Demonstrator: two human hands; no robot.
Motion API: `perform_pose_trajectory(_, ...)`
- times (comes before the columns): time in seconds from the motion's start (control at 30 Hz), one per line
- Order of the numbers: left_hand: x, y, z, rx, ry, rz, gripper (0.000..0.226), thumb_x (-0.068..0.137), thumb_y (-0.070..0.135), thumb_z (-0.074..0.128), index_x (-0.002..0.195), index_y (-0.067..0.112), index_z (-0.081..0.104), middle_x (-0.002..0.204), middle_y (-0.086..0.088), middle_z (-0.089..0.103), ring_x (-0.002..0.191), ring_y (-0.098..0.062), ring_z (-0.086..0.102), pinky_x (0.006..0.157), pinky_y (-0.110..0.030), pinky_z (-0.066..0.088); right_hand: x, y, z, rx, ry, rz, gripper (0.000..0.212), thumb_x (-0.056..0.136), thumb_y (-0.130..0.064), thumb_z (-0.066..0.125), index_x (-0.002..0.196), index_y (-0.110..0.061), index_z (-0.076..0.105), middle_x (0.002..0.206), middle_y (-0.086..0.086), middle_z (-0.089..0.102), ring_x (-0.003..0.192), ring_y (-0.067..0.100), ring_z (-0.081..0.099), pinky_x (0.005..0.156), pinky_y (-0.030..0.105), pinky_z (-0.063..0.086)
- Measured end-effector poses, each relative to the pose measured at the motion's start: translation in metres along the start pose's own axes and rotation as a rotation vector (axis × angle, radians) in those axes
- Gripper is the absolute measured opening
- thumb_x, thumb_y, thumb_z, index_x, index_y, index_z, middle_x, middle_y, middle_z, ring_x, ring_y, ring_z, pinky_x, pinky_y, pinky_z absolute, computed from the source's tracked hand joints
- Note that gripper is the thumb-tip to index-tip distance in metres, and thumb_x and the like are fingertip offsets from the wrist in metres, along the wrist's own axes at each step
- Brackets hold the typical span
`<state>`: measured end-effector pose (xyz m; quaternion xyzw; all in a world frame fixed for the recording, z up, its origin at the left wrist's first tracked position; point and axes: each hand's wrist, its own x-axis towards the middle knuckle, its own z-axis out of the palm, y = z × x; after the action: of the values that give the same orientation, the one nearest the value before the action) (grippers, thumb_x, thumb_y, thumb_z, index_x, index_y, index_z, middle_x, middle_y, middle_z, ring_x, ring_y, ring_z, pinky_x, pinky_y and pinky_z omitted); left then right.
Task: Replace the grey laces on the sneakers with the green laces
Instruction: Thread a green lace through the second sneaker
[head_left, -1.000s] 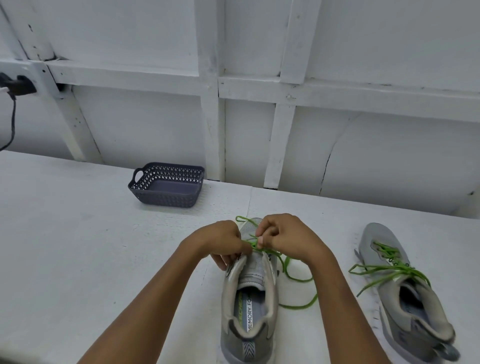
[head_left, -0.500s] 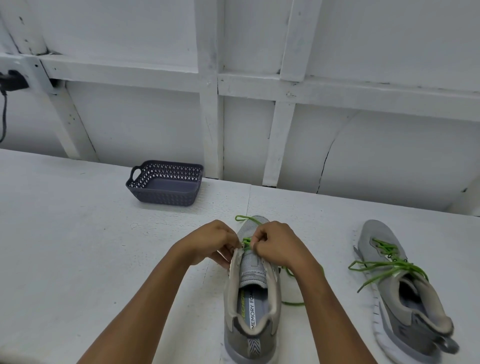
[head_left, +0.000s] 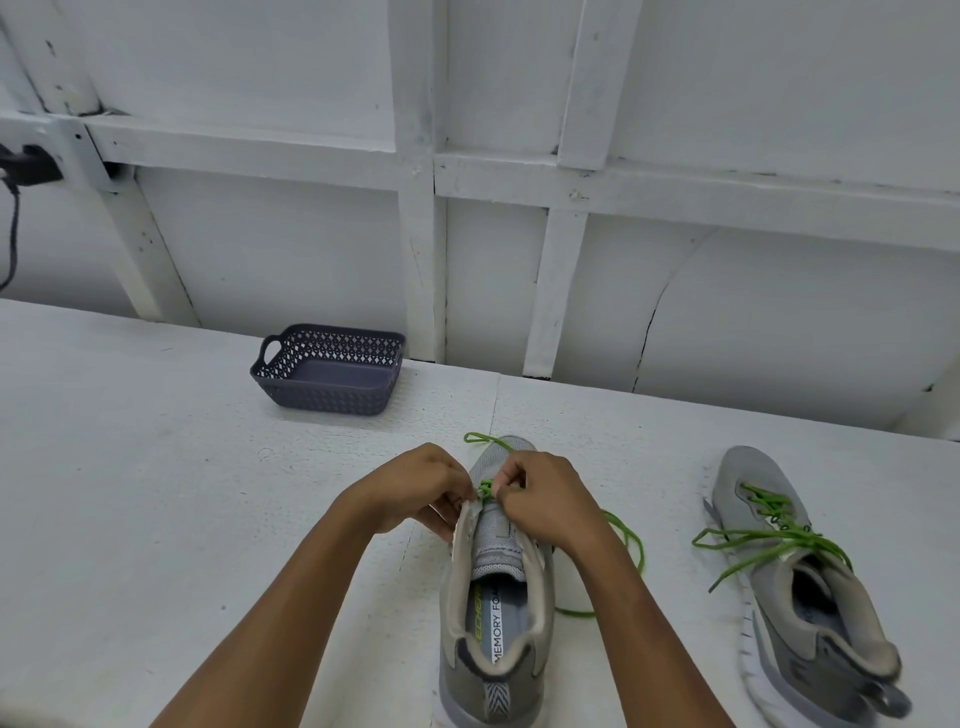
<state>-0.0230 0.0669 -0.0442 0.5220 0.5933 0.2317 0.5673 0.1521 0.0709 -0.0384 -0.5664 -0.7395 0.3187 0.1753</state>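
Note:
A grey sneaker (head_left: 493, 623) stands heel towards me on the white table. A green lace (head_left: 626, 545) runs through its eyelets, with one end looping past the toe and the other trailing off to the right. My left hand (head_left: 415, 491) pinches the left eyelet edge and the lace there. My right hand (head_left: 545, 496) pinches the lace over the tongue. A second grey sneaker (head_left: 800, 587) lies at the right, laced in green with loose ends spread over it.
A dark grey perforated basket (head_left: 327, 371) sits at the back of the table (head_left: 130, 493), left of centre. A white panelled wall rises behind. A black plug and cable (head_left: 21, 171) hang at the far left.
Both hands have shifted slightly towards me along the sneaker's lacing, staying close together. The loose lace on the right has shifted a little. The camera view has tilted slightly.

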Motion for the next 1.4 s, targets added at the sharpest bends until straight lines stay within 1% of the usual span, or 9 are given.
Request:
perform_pose_trajectory(0.43, -0.003, 0.002, 0.001, 0.014, -0.005, 0.005, 0.020, 0.092, -0.002, 0.052, 0.086, -0.011, 0.068, 0.068, -0.014, 0.065, 0.060, -0.022, 0.064, 0.055, -0.027, 0.054, 0.000, 0.001, 0.004, -0.069, 0.016, -0.016, 0.017, 0.088, -0.015, 0.053, 0.088, -0.011, 0.069, 0.085, 0.001, 0.069, 0.082, 0.017, 0.063, 0.073, 0.033, 0.053)
perform_pose_trajectory(0.77, -0.003, 0.000, 0.004, -0.017, 0.005, 0.009, 0.030, 0.096, 0.006, 0.052, 0.071, 0.002, 0.067, 0.065, -0.011, 0.063, 0.059, -0.021, 0.062, 0.056, -0.029, 0.055, 0.004, 0.005, 0.009, -0.036, -0.002, -0.037, 0.014, 0.087, -0.017, 0.061, 0.078, -0.021, 0.071, 0.069, -0.014, 0.059, 0.077, 0.011, 0.061, 0.069, 0.024, 0.047)
perform_pose_trajectory(0.93, -0.002, -0.007, 0.002, 0.040, 0.013, 0.054, 0.015, 0.098, 0.012, 0.058, 0.090, 0.002, 0.066, 0.073, -0.008, 0.066, 0.068, -0.018, 0.065, 0.061, -0.028, 0.055, 0.003, 0.007, 0.014, -0.021, 0.024, -0.039, 0.011, 0.087, -0.019, 0.062, 0.079, -0.024, 0.068, 0.070, -0.014, 0.058, 0.076, 0.010, 0.058, 0.069, 0.025, 0.045)
perform_pose_trajectory(1.03, -0.003, -0.008, -0.001, 0.104, 0.085, 0.124, 0.014, 0.098, 0.012, 0.057, 0.091, 0.003, 0.064, 0.077, -0.005, 0.070, 0.076, -0.018, 0.068, 0.065, -0.032, 0.058, 0.001, 0.009, 0.015, 0.029, 0.075, -0.053, 0.002, 0.085, -0.025, 0.066, 0.086, -0.024, 0.068, 0.085, -0.007, 0.063, 0.086, 0.012, 0.058, 0.076, 0.028, 0.048)
perform_pose_trajectory(1.13, -0.002, -0.005, -0.008, -0.084, 0.256, 0.199, 0.018, 0.101, 0.010, 0.051, 0.085, 0.008, 0.058, 0.092, -0.012, 0.075, 0.091, -0.023, 0.071, 0.084, -0.040, 0.056, -0.003, 0.014, 0.012, 0.030, 0.147, -0.037, 0.020, 0.084, -0.032, 0.068, 0.099, -0.027, 0.056, 0.105, -0.005, 0.049, 0.105, 0.014, 0.040, 0.091, 0.034, 0.042)
perform_pose_trajectory(1.2, -0.004, 0.000, -0.015, -0.431, 0.317, 0.242, 0.023, 0.104, 0.010, 0.043, 0.083, 0.010, 0.053, 0.091, -0.018, 0.074, 0.092, -0.030, 0.072, 0.088, -0.044, 0.055, -0.006, 0.017, 0.005, 0.054, 0.138, -0.007, 0.028, 0.083, -0.030, 0.067, 0.103, -0.027, 0.048, 0.106, -0.006, 0.042, 0.107, 0.014, 0.036, 0.092, 0.034, 0.040)
perform_pose_trajectory(1.3, -0.008, 0.009, -0.022, -0.863, 0.277, 0.278, 0.024, 0.105, 0.008, 0.037, 0.084, 0.011, 0.047, 0.066, -0.011, 0.055, 0.055, -0.021, 0.055, 0.058, -0.032, 0.054, -0.010, 0.024, -0.009, 0.126, 0.081, 0.055, 0.035, 0.080, -0.030, 0.070, 0.104, -0.025, 0.046, 0.107, -0.006, 0.044, 0.106, 0.015, 0.044, 0.081, 0.030, 0.042)
perform_pose_trajectory(1.33, -0.009, 0.008, -0.022, -0.830, 0.275, 0.252, 0.021, 0.104, 0.009, 0.039, 0.085, 0.012, 0.048, 0.064, -0.007, 0.048, 0.049, -0.015, 0.042, 0.046, -0.024, 0.043, -0.012, 0.027, -0.013, 0.179, 0.059, 0.088, 0.036, 0.079, -0.031, 0.072, 0.103, -0.024, 0.046, 0.106, -0.005, 0.047, 0.102, 0.015, 0.048, 0.075, 0.029, 0.042)
perform_pose_trajectory(1.4, -0.007, 0.003, -0.021, -0.470, 0.294, 0.179, 0.014, 0.100, 0.011, 0.049, 0.087, 0.010, 0.055, 0.068, -0.003, 0.047, 0.047, -0.010, 0.030, 0.040, -0.020, 0.027, -0.016, 0.032, -0.018, 0.277, 0.004, 0.163, 0.039, 0.079, -0.037, 0.075, 0.101, -0.019, 0.047, 0.099, -0.004, 0.050, 0.085, 0.011, 0.051, 0.064, 0.026, 0.039)
